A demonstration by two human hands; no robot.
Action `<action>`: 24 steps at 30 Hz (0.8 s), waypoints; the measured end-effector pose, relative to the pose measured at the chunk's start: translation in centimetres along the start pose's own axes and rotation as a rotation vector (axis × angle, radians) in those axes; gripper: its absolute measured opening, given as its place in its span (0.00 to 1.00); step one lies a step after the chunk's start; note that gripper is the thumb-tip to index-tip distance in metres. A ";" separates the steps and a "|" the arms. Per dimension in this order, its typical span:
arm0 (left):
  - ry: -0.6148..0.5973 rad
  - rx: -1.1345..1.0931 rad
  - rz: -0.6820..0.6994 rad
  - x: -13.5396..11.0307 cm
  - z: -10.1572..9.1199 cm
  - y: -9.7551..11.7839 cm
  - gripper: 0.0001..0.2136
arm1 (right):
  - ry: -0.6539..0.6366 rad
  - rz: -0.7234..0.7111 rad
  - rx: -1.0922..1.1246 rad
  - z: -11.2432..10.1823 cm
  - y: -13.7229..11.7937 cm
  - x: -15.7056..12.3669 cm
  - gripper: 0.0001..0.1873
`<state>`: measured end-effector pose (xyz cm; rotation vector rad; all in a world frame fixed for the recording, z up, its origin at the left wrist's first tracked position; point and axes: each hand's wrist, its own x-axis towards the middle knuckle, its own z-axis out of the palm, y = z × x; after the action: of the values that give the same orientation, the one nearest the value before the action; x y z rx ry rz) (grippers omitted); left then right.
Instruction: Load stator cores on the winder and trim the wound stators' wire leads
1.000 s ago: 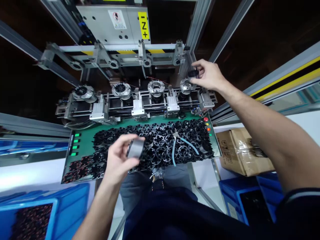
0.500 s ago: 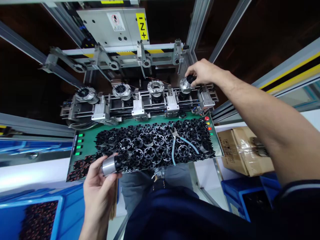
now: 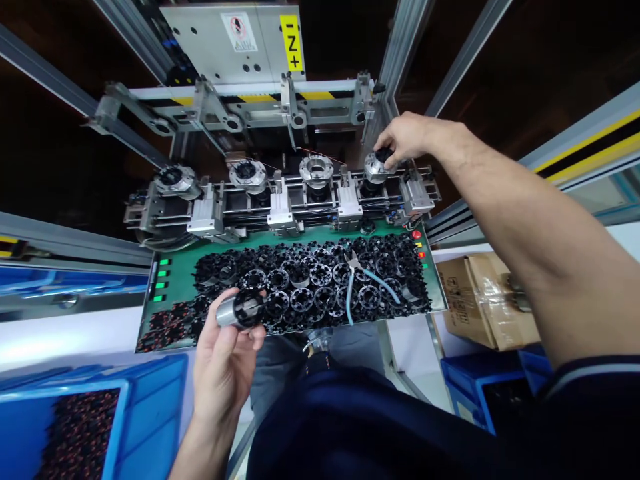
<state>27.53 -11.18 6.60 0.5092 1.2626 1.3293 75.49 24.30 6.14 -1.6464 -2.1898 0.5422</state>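
Note:
My left hand [image 3: 223, 367] is closed around a metal-sleeved cylindrical part [image 3: 239, 311], held just above the near edge of a green panel [image 3: 175, 283]. That panel is covered with several black ring-shaped parts [image 3: 300, 280]. My right hand [image 3: 405, 137] reaches far forward, its fingers pinched on a small black part [image 3: 383, 155] sitting on the rightmost round metal fixture [image 3: 376, 168] of the machine. Three more round fixtures stand in a row to the left; the nearest of them [image 3: 316, 169] looks empty.
Blue-handled cutters [image 3: 361, 283] lie on the ring parts. A blue bin [image 3: 75, 427] with dark parts sits at lower left, a cardboard box [image 3: 480, 300] and blue crates [image 3: 480, 393] at the right. Aluminium frame posts [image 3: 400, 47] flank the machine.
My right hand has come down from above the rightmost fixture and set the black part onto it. My left hand has drawn the metal-sleeved part back toward me and to the left.

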 end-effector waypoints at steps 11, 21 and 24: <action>-0.227 -0.228 -0.202 0.0 5.2 -0.3 0.30 | -0.161 -0.326 0.487 5.6 -24.3 -18.0 0.35; -0.600 0.348 0.136 9.1 2.9 5.3 0.40 | 0.028 -0.279 0.331 4.8 -28.1 -14.1 0.23; -0.316 0.737 0.429 16.9 1.0 10.1 0.42 | 0.210 -0.121 0.246 5.2 -23.7 -7.6 0.27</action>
<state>20.27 6.95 9.23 1.5148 1.3967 1.0224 55.25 10.49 13.08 -1.3685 -1.9688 0.5525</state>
